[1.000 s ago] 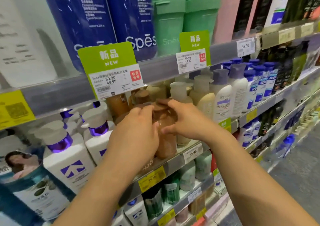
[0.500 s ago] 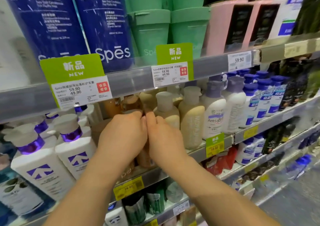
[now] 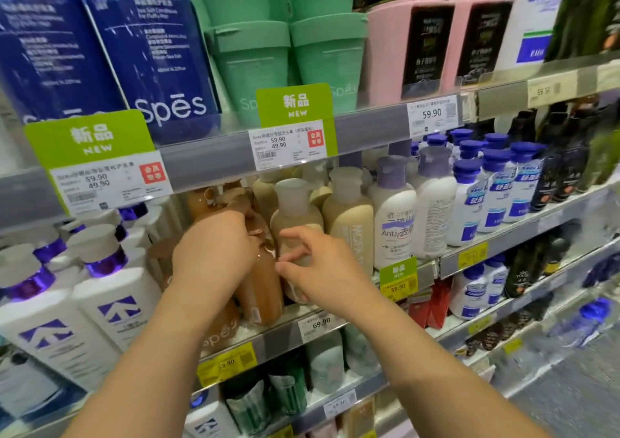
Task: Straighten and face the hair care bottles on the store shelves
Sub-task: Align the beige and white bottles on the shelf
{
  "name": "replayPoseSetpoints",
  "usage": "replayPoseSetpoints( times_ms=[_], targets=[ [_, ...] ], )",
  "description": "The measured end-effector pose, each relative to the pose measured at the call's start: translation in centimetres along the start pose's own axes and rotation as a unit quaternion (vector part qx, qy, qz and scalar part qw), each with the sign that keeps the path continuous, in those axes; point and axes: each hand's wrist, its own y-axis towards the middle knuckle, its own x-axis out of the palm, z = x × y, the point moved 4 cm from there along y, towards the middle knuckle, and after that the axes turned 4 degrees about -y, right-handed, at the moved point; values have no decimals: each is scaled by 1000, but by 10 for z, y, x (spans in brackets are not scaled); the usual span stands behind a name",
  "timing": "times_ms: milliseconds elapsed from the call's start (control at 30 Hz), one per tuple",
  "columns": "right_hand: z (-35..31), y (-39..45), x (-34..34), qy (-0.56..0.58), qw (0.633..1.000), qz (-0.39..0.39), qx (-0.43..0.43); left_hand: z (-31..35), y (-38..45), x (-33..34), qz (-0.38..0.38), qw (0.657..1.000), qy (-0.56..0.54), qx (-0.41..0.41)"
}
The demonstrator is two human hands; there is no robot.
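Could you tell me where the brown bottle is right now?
Centre of the head view, on the middle shelf: the brown bottle stands under the left hand, left of a beige bottle.

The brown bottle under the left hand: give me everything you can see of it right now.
The brown bottle is a glossy, caramel-coloured plastic pump bottle on the middle shelf, standing at the front edge, leaning slightly. A small barcode sticker shows low on its side; no front label is visible. The left hand grips its upper part, hiding the neck. A cream bottle stands just right of it, where the right hand reaches with fingers loosely curled.
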Motion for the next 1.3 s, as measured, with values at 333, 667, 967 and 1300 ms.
replayPoseSetpoints(
  times_ms=[333, 667, 967, 1300],
  targets=[
    [18, 3, 9, -9, 999, -35, 26, 10, 1, -22, -149, 989, 15, -9],
    [19, 1, 13, 12, 997, -55, 51, 15, 19, -25, -147, 989, -3, -8],
    [13, 7, 1, 39, 998, -39, 42, 10, 20, -32, -235, 972, -1, 13],
    [17, 15, 0, 79, 996, -21, 39, 7, 23, -35, -215, 971, 47, 97]
  ],
)
